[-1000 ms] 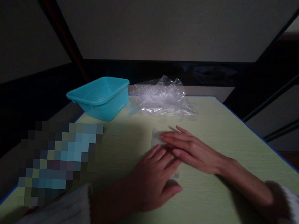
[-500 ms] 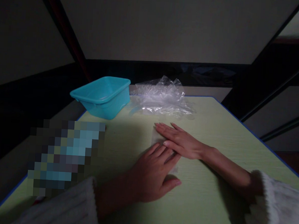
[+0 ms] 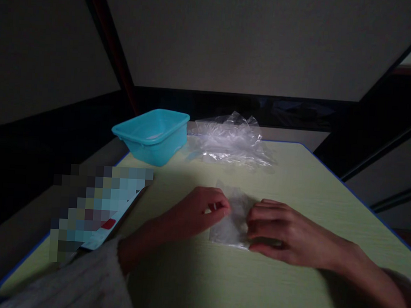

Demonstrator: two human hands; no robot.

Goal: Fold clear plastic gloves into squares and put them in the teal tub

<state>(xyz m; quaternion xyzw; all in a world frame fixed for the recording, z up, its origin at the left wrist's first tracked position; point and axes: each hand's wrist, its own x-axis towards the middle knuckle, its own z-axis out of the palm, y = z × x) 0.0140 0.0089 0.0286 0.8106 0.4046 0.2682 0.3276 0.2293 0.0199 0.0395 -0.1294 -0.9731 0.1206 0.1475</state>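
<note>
A small clear plastic bag (image 3: 229,225) lies flat on the pale green table between my hands. My left hand (image 3: 202,209) is at the bag's left side, thumb and fingertips pinched together; whether film is between them is too small to tell. My right hand (image 3: 282,230) is over the bag's right edge with its fingers curled; the fingertips touch or nearly touch the bag, and what they grip, if anything, is hidden.
A turquoise basin (image 3: 173,145) stands at the table's back left corner. Beside it, a heap of crinkled clear plastic (image 3: 232,141) lies along the back edge. A partly blurred flat item (image 3: 118,213) is at the left, with a blue-edged table (image 3: 287,298) under everything.
My hands were stacked flat over the bag; they have moved apart to its two sides and their fingers have curled. More of the bag shows. The view has shifted slightly.
</note>
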